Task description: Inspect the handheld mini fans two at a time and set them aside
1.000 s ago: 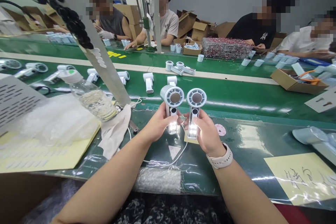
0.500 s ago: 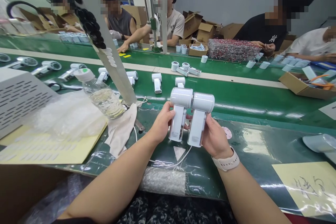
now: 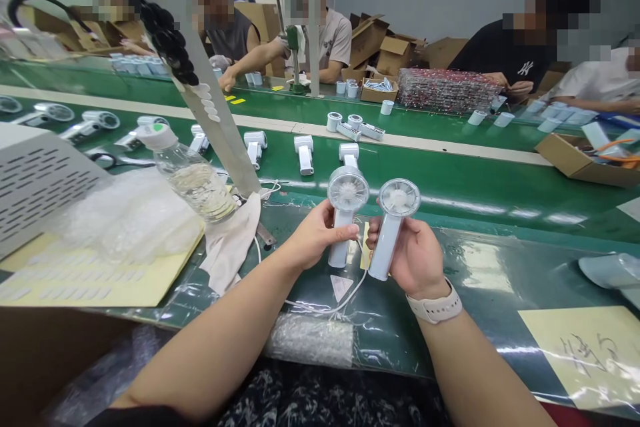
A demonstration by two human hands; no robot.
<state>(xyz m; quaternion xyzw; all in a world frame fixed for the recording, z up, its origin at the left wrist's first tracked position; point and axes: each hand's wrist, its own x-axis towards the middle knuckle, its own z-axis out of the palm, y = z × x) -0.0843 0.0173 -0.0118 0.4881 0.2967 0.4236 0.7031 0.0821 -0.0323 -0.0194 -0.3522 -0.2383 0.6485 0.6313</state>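
My left hand (image 3: 315, 237) is closed round the handle of a small white handheld fan (image 3: 346, 203), held upright with its round grille facing me. My right hand (image 3: 417, 255), with a pale watch on the wrist, grips the handle of a second white handheld fan (image 3: 395, 213) beside the first, tilted slightly right, grille also toward me. Both fans are raised above the green worktop (image 3: 465, 260). A white cable (image 3: 345, 297) lies on the worktop under my hands.
A clear plastic bottle (image 3: 187, 177) leans by a slanted grey post (image 3: 220, 120) at left, beside a grey vented box (image 3: 35, 177) and bubble wrap (image 3: 125, 220). More white fans (image 3: 303, 153) lie on the green conveyor. Several people sit across it. A yellow sheet (image 3: 585, 353) lies at right.
I have turned both fans in my hands: one second ago their lit backs faced me, then their sides, and now the front grilles face me. The fans have also moved slightly apart.
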